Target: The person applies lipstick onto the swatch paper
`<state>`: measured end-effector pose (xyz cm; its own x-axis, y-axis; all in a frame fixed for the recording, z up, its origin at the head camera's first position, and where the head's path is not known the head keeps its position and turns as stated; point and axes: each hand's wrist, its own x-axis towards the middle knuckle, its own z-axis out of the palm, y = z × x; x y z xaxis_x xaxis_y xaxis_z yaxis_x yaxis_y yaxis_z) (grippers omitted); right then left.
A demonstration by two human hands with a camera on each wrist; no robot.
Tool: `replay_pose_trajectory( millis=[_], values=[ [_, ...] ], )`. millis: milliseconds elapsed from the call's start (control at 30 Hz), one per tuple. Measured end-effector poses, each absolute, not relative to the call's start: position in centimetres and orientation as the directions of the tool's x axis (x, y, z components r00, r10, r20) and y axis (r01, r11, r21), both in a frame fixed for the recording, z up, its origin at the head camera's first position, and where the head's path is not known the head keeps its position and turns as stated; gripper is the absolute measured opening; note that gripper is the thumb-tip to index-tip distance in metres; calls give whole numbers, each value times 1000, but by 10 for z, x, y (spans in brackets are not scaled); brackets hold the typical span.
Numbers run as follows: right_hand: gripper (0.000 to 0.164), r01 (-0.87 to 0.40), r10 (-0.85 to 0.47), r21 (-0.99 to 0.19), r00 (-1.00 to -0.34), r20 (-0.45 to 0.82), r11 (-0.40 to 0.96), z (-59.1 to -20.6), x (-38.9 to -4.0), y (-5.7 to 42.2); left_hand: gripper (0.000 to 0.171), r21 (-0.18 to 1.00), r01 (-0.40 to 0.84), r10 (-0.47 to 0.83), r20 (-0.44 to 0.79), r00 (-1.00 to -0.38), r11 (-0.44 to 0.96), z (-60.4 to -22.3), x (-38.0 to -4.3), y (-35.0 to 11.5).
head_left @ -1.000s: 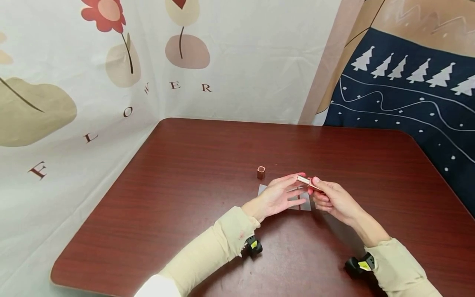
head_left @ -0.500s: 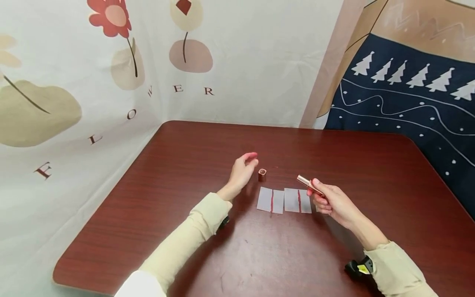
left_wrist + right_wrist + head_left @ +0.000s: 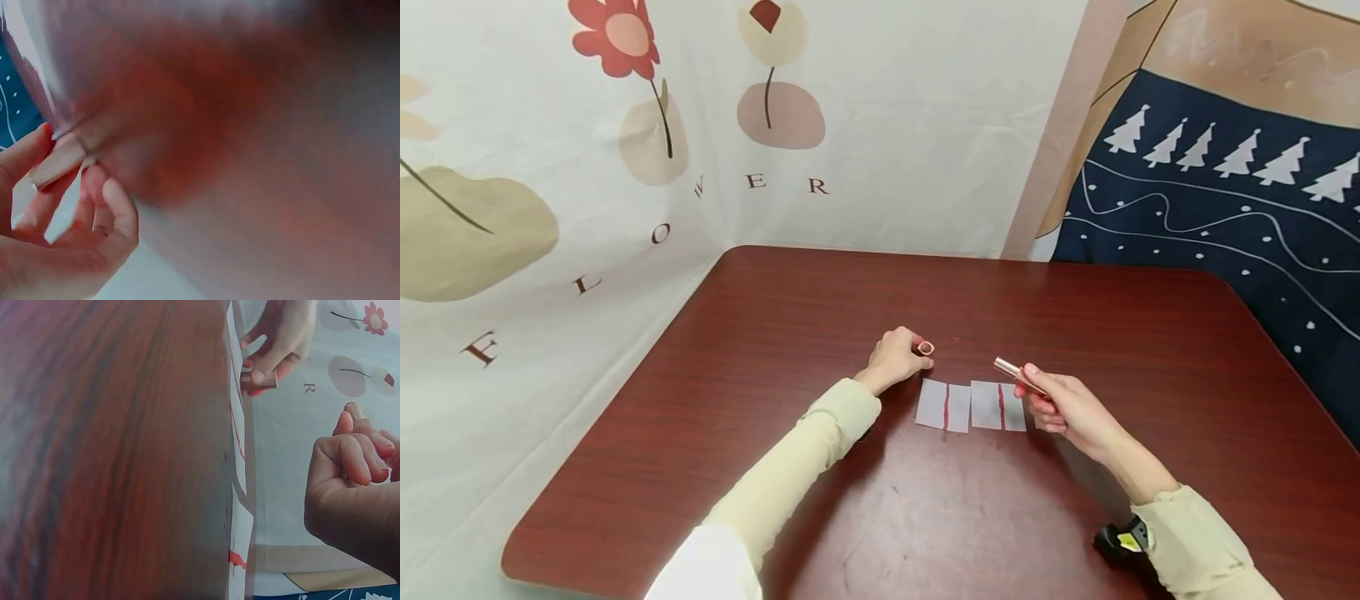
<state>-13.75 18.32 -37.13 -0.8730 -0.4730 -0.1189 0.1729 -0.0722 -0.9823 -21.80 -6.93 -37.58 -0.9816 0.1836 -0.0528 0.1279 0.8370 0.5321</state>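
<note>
My left hand [image 3: 895,357] pinches a rose-gold lipstick cap [image 3: 927,348] near the middle of the table. In the left wrist view thumb and fingers sit around the cap [image 3: 59,164]. The right wrist view shows the cap [image 3: 265,380] upright relative to the table, held from the side. Farther right, my right hand [image 3: 1067,408] grips the lipstick tube [image 3: 1009,367], its narrow bare end pointing up and left. Fingers cover the lower part of the tube. Between the hands lie two white paper pieces, a left one [image 3: 931,407] and a right one [image 3: 987,407], each with a red streak.
The dark red wooden table [image 3: 760,333] extends around both hands. A light curtain [image 3: 910,100] with flower prints hangs behind and at the left. A navy cloth [image 3: 1217,200] with white trees hangs at the right.
My left hand has left the lipstick tube, moved left past the papers and taken hold of the cap. The right hand keeps its grip on the tube, nearly still.
</note>
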Motion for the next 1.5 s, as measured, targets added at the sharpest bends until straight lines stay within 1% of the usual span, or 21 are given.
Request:
replay_pose_trajectory(
  millis=[133, 267, 367, 433, 600, 733, 900, 1000, 1100, 1367, 1500],
  values=[
    [33, 141, -453, -989, -885, -109, -37, -369, -138, 184, 13, 487, 295, 344, -11, -939, 822, -366, -218, -75],
    [27, 127, -415, -991, -904, -102, -33, -365, -139, 184, 15, 436, 468, 506, 33, -862, 769, -353, -213, -75],
    [22, 126, -395, -991, -914, -98, -46, -363, -140, 181, 20, 369, 548, 568, 64, -821, 750, -342, -207, -72],
    [20, 121, -380, -992, -920, -94, -48, -362, -140, 179, 23, 343, 572, 586, 74, -807, 745, -336, -202, -69],
    [23, 105, -318, -994, -944, -89, -32, -361, -138, 176, 24, 330, 582, 595, 71, -800, 743, -330, -191, -60],
    [25, 99, -275, -995, -957, -92, -13, -358, -140, 174, 19, 316, 593, 607, 64, -792, 740, -326, -187, -53],
    [32, 119, -234, -992, -966, -107, -38, -353, -141, 172, 16, 288, 570, 572, 86, -816, 770, -322, -180, -44],
    [32, 134, -210, -989, -971, -119, -61, -353, -141, 172, 17, 304, 565, 566, 93, -819, 767, -321, -175, -40],
    [28, 129, -188, -989, -976, -114, -71, -353, -143, 171, 16, 326, 573, 570, 117, -813, 752, -321, -173, -37],
    [25, 128, -213, -985, -972, -102, -114, -351, -142, 170, 15, 373, 574, 543, 195, -817, 729, -324, -173, -35],
    [24, 138, -218, -984, -970, -111, -115, -351, -142, 170, 14, 367, 579, 541, 211, -814, 728, -327, -173, -35]
  ],
)
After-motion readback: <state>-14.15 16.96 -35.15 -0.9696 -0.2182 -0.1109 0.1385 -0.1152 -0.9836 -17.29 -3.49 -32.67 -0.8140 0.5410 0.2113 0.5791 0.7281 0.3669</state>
